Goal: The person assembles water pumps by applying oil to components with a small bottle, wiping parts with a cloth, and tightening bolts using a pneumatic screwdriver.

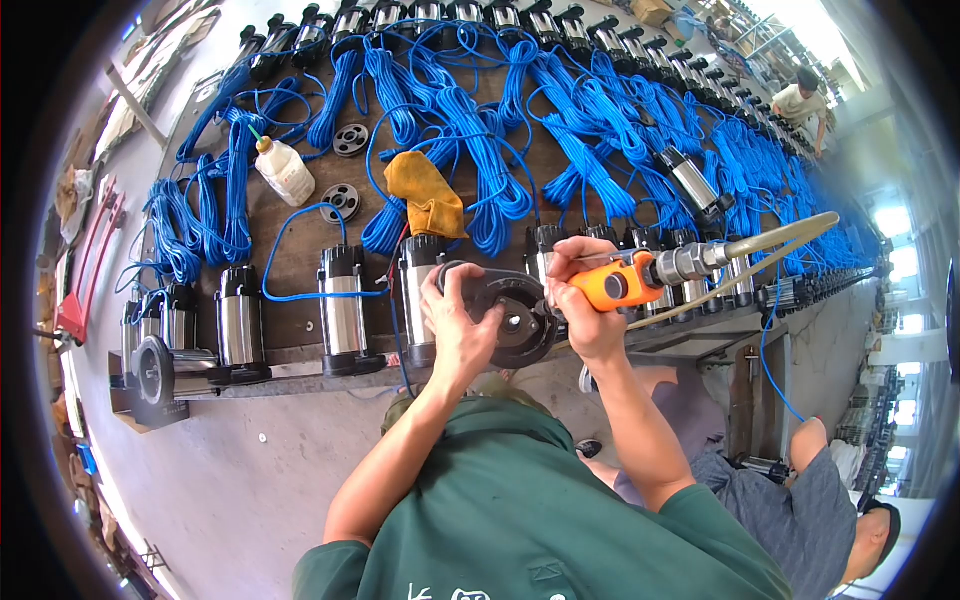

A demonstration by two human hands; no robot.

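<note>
My left hand (463, 325) is closed around the rim of a black round part with a recessed centre (522, 345), held at the table's near edge. My right hand (590, 315) grips an orange air tool (615, 285). The tool's working end lies close beside the black part; whether they touch is hidden by my fingers. A metal coupling (690, 262) joins the tool to a beige air hose (780, 235). Just left of my left hand, a silver motor cylinder with black ends (418, 300) stands upright, and another silver cylinder (343, 310) stands further left.
Blue cable bundles (480, 150) cover much of the brown table (300, 250). A yellow work glove (425, 195), a white bottle (285, 172) and two slotted discs (350, 140) lie among them. Rows of cylinders line both edges. A co-worker (800, 510) sits at right; another person (800, 100) is far right.
</note>
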